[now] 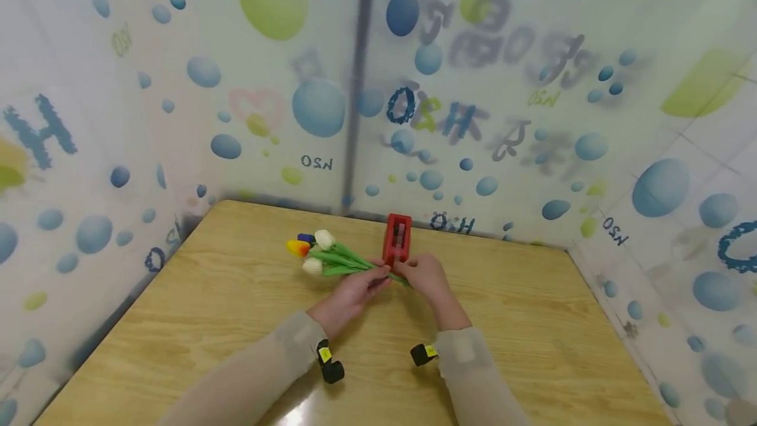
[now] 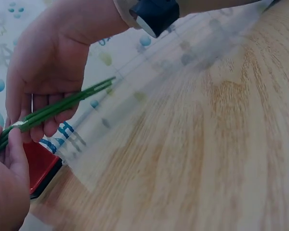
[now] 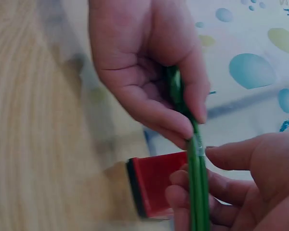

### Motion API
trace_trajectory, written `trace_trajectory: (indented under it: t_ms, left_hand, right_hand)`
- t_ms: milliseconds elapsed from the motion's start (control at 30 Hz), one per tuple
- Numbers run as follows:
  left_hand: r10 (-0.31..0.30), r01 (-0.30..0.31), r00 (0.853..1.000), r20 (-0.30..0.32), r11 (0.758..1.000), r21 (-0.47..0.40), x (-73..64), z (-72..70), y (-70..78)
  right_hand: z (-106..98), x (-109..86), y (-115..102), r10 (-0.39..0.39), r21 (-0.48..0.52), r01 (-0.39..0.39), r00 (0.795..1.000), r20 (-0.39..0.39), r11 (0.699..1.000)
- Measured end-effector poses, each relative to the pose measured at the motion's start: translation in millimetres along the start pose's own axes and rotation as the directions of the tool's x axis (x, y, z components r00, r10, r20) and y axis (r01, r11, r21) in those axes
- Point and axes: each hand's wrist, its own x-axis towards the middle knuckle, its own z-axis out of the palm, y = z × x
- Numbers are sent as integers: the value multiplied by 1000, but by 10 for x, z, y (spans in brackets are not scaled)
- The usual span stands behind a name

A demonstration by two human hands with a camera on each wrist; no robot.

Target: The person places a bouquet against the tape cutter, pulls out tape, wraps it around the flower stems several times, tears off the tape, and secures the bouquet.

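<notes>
A bunch of artificial tulips (image 1: 337, 258), with white, yellow-orange and blue blooms on green stems, is held slantwise above the table. My left hand (image 1: 355, 291) pinches the stems between thumb and fingers, below the blooms. Nearer the stem ends, my right hand (image 1: 427, 278) has its fingers curled behind the stems (image 3: 198, 192), thumb tip close to a strip of clear tape (image 3: 198, 143) on them. Just beyond both hands stands a red tape dispenser (image 1: 388, 242); the stems and fingers overlap its near end in the head view.
The wooden table (image 1: 236, 321) reaches back to a patterned curtain (image 1: 503, 169) with blue and green bubbles, which also hangs along both sides. Black wrist cameras are strapped on the left sleeve (image 1: 301, 334) and the right sleeve (image 1: 467, 354).
</notes>
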Motion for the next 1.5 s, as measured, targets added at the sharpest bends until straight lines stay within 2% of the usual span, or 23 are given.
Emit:
trace_trajectory:
  t_ms: [100,367,633,1000,1267,1400,1500]
  left_hand:
    - [1,-1,1000,12,1000,10,19,3,-12]
    - [2,-2,1000,-28,1000,14,42,5,-39]
    - [10,-9,1000,-28,999,50,30,-11,-47]
    - [10,-9,1000,-26,999,41,64,-43,-90]
    - [27,-26,1000,-15,998,62,39,-50,-91]
    - [30,-28,999,-19,998,62,44,-49,-91]
    - [31,-30,999,-16,998,62,50,-53,-96]
  right_hand:
    - [50,21,37,34,61,-31,999,-43,998]
    - [159,52,74,52,153,-32,990,-131,988]
    - [292,82,91,110,267,-54,974,-199,962]
    - [424,99,110,119,266,-44,954,-274,963]
    - [480,90,102,167,326,-63,938,-304,943]
    - [527,98,112,180,327,-67,926,-331,943]
    - [543,99,120,191,369,-59,924,-331,927]
